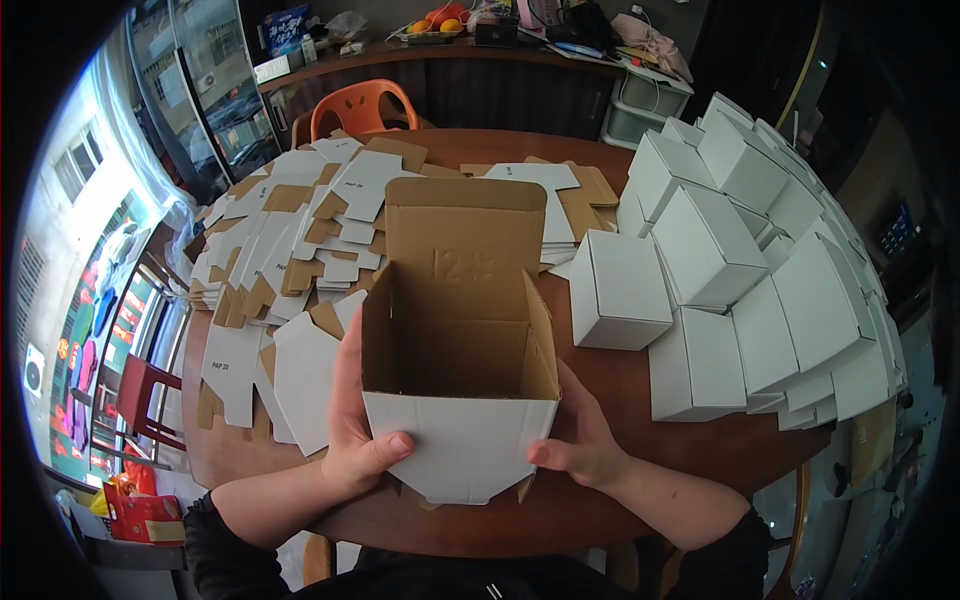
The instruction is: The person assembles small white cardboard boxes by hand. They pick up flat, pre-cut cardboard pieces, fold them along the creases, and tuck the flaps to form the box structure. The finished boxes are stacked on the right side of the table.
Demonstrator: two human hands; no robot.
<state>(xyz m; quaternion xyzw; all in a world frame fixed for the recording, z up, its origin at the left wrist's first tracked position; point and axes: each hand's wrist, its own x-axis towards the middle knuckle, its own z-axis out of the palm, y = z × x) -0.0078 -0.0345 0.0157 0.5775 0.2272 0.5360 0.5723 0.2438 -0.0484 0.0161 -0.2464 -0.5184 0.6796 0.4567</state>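
Between my two hands is a cardboard box [460, 425], white outside and brown inside. Its lid flap stands up at the far side, and the inside looks bare. My left hand [362, 430] grips the left wall, thumb on the near white face. On the opposite wall my right hand [580, 435] holds on in the same way, its fingers mostly hidden behind the side. Small flaps hang below the near face. Flat unfolded box blanks [300, 230] lie heaped to the left, and a folded white box [620, 290] stands to the right.
Many closed white boxes [705, 245] are stacked along the right of the round brown table [610, 390]. More flat blanks [545, 180] lie at the far side. An orange chair [365, 105] stands beyond the table, with a cluttered counter [400, 48] behind it.
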